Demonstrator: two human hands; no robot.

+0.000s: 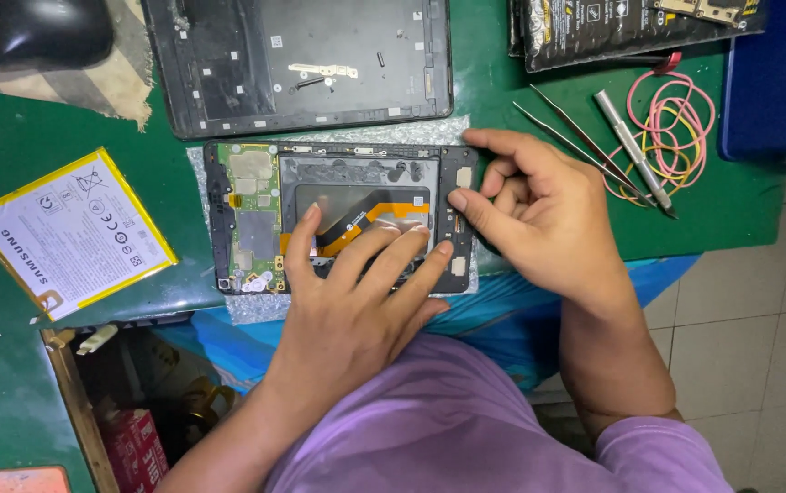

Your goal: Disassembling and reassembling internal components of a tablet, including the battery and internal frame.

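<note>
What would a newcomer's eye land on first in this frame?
First the opened tablet frame at centre on the green mat, circuit board and orange flex cable bared, with the left hand spread flat over it and the right hand pinching its right edge. Next, the white yellow-edged battery lying at left.

Flat battery (71, 233), tweezers (585, 146), pink rubber bands (676, 123), black back cover (301, 59), green mat (9, 146)

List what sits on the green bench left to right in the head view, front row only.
White battery pack with yellow edge → opened tablet frame with green circuit board → left hand flat on the frame → right hand at the frame's right edge → tweezers → coiled pink wire.
</note>
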